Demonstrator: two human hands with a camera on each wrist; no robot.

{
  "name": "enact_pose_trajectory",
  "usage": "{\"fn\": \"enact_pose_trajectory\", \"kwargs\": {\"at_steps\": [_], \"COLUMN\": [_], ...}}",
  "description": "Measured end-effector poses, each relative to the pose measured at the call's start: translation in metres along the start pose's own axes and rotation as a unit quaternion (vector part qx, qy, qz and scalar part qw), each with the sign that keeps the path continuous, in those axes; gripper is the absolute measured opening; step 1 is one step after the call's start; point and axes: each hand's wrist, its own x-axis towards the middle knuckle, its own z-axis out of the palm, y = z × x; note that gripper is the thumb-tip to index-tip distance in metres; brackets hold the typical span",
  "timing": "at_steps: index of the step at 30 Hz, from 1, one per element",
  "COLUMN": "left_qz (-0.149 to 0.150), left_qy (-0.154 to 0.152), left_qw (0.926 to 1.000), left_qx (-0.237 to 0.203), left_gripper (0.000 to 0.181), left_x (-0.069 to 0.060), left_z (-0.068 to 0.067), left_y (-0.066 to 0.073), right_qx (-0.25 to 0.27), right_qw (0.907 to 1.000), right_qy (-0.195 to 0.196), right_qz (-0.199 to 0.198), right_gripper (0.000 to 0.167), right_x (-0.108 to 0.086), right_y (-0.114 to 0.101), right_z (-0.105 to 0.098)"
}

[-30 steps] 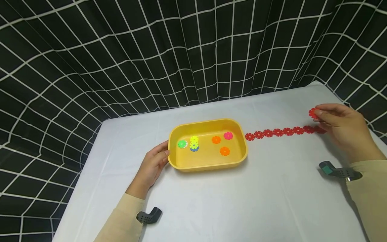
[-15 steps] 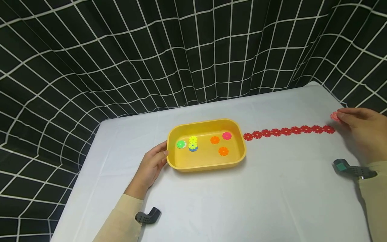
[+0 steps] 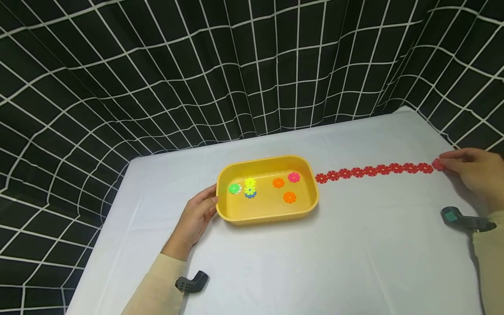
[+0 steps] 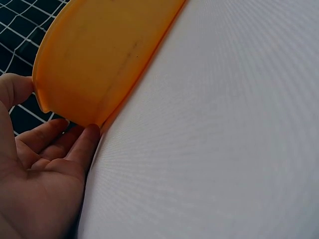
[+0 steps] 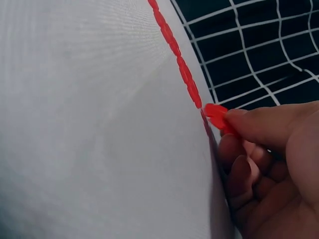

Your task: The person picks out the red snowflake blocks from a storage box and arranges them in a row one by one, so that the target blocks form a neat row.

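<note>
In the head view my right hand pinches a red snowflake disc between thumb and fingers, at the right end of a row of red snowflake discs on the white table. From the right wrist view, the pinched disc is tilted, close to the row's last disc; I cannot tell whether they touch. My left hand holds the left end of a yellow plastic basket. The left wrist view has its thumb at the basket's rim and its fingertips against the lower wall.
Inside the basket lie a green disc, two yellow discs, a blue one mostly covered, two orange discs and a pink disc. A black curtain with white grid lines hangs behind the white table.
My right hand has moved right past the row's end, then down with the red disc to the level of the row. The left hand stays at the basket.
</note>
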Motion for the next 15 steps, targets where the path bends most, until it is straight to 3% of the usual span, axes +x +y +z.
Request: {"fn": "enact_pose_trajectory", "kwargs": {"at_steps": [5,15], "left_qz": [-0.001,-0.005], "left_qy": [0.001,0.011], "left_qw": [1.0000,0.9999], "left_qx": [0.004,0.008], "left_gripper": [0.053,0.053], "left_x": [0.000,0.000], "left_z": [0.000,-0.001], "left_y": [0.000,0.001], "right_qx": [-0.032,-0.041], "right_qw": [0.9994,0.9982], "right_qy": [-0.012,-0.042], "right_qz": [-0.008,-0.014], "right_gripper": [0.048,0.055], "right_x": [-0.001,-0.006], "right_y": [-0.002,-0.010], "right_z": [-0.003,-0.005]}}
